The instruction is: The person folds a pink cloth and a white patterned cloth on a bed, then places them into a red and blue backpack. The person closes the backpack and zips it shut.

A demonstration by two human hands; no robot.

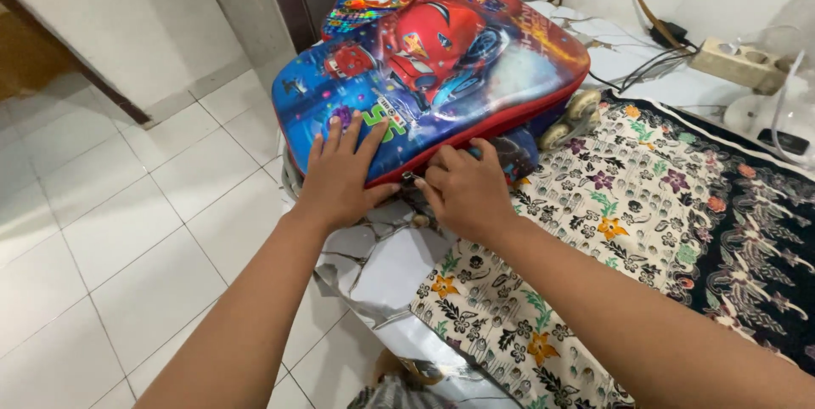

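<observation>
A child's hard-shell trolley backpack (441, 61), blue and red with a cartoon car on it, lies on its side at the edge of a low mattress. My left hand (340, 176) rests flat on the front shell near its lower edge, fingers spread. Curled fingers of my right hand (463, 188) pinch at the zipper seam along the bag's red rim; the zipper pull itself is hidden under them. Small wheels (569, 120) show at the bag's right end.
A floral patterned cloth (645, 214) covers the mattress to the right. White floor tiles (110, 231) lie to the left. A power strip (739, 61) and cables (645, 65) sit at the back right by the wall. A silvery plastic sheet (382, 269) hangs below the bag.
</observation>
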